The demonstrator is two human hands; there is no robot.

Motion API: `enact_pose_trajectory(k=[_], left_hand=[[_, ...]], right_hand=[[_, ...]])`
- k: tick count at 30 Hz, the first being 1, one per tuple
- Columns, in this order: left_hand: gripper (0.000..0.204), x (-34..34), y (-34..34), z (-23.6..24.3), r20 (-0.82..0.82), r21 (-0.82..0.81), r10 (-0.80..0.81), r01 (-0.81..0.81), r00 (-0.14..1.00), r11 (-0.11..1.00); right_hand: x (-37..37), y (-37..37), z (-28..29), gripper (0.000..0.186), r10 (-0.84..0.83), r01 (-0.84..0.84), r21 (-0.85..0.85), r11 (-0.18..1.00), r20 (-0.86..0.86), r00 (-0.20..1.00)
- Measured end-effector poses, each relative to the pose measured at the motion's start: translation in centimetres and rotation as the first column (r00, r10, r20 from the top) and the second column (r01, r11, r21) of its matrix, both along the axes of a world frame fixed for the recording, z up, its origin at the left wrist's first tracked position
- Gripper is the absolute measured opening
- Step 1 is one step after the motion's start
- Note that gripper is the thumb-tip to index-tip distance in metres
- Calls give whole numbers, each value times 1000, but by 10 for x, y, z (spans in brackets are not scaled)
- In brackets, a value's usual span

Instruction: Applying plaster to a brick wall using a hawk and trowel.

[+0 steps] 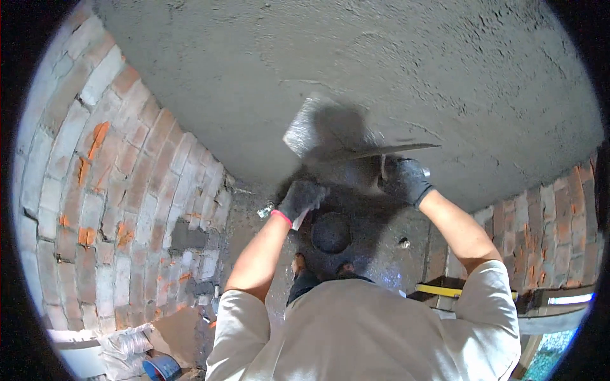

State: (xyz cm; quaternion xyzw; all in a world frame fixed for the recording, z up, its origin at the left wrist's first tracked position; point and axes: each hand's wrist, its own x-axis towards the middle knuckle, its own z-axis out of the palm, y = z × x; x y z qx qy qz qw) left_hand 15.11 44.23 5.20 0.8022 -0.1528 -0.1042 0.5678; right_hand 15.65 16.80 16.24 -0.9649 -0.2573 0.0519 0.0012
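My right hand [405,180], in a dark glove, is closed round the handle of a plastering trowel [400,150]. The blade shows nearly edge-on, close to the wet grey mortar [235,82] covering the wall ahead. Lower and to the left, my left hand [304,199] is gloved too, its fingers curled. A pale piece pokes out under it, but I cannot make out what it is. Above both hands gleams a shiny, square-cornered patch [304,127], partly shadowed; metal sheet or wet mortar, I cannot tell. Below the hands stands a round dark bucket [332,232].
Bare brick walls rise at left [95,209] and right [546,222]. A metal valve [265,209] juts beside my left hand; a small pipe fitting [405,242] lies right of the bucket. A yellow level [438,290] is lower right. Pale sacks [124,352] and a blue bucket [162,367] sit lower left.
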Motion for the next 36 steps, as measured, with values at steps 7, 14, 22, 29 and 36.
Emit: enact_pose_trajectory(k=[7, 14, 22, 29, 36], left_hand=[[20, -25, -9, -7, 484, 778, -349, -212, 803, 591], [30, 34, 96, -3, 320, 423, -188, 38, 929, 906], [12, 20, 71, -99, 502, 507, -225, -73, 835, 859], [33, 27, 98, -134, -610, -743, -788, -407, 86, 531], [25, 22, 135, -127, -732, -663, -539, -254, 417, 704]], right_hand=[[46, 78, -29, 35, -186, 183, 34, 983, 217, 958], [-6, 78, 11, 34, -58, 83, -74, 994, 291, 955], [108, 115, 21, 30, -444, 430, 113, 896, 273, 854], [125, 132, 110, 37, -323, 340, 10, 940, 338, 884], [111, 158, 71, 21, -284, 271, 92, 958, 424, 860]])
